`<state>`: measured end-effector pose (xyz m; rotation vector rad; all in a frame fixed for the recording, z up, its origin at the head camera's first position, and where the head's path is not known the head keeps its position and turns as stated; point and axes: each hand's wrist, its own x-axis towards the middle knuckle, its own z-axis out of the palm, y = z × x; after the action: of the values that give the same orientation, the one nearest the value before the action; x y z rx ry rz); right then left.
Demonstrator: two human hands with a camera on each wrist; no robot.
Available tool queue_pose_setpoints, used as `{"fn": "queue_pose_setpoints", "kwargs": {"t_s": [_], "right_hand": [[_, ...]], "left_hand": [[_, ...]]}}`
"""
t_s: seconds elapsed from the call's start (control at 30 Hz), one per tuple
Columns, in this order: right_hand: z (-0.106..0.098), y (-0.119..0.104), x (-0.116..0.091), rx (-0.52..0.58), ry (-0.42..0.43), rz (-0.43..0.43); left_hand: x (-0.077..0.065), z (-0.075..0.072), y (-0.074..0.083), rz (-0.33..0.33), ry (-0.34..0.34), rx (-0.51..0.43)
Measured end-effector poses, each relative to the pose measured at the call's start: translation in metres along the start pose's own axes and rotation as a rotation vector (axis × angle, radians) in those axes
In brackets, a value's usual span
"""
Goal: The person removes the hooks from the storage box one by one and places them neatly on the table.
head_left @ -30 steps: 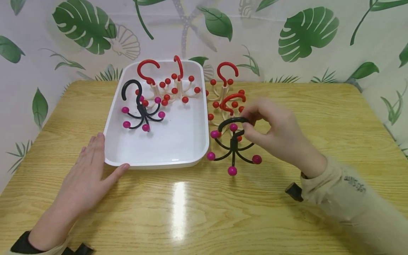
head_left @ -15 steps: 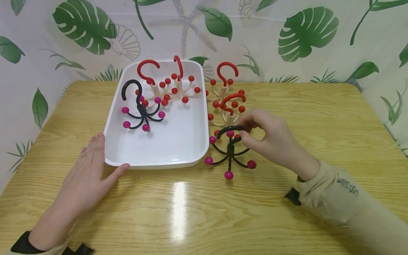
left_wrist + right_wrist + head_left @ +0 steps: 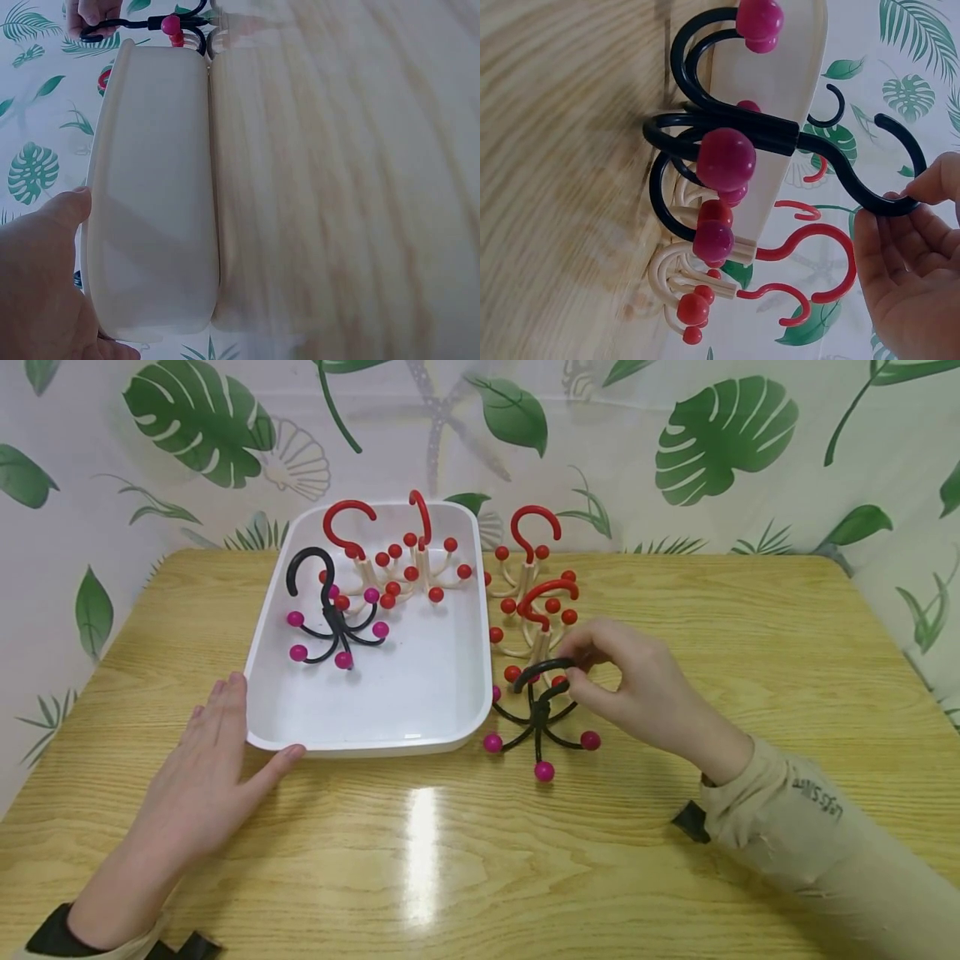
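Pink-tipped black hangers (image 3: pixel 539 716) number two; red-tipped cream hangers (image 3: pixel 527 577), four; white tray (image 3: pixel 397 702), one; wooden table (image 3: pixel 540 868), one.

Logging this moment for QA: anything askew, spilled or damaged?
Nothing stands out. The white tray sits flat on the table; no spill or damage shows. The right hand pinches a black hanger by its hook; the red-hooked hangers merely face different ways.

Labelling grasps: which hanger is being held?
The black hanger outside the tray: the right hand pinches its hook. The other black hanger sits inside; the rest have red hooks.
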<state>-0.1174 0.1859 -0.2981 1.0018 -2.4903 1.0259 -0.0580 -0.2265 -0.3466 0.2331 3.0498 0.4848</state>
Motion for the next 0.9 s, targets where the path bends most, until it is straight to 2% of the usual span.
{"fn": "queue_pose_setpoints", "kwargs": {"t_s": [0.6,0.9], "right_hand": [[-0.0015,0.0086,-0.0057,0.024,-0.042,0.098],[-0.0034,0.0101,-0.0064,0.027,-0.048,0.088]], "left_hand": [[0.0006,0.0002,-0.001,-0.005,-0.013,-0.009],[-0.001,-0.0005,-0.0005,0.004,-0.01,-0.01]]}}
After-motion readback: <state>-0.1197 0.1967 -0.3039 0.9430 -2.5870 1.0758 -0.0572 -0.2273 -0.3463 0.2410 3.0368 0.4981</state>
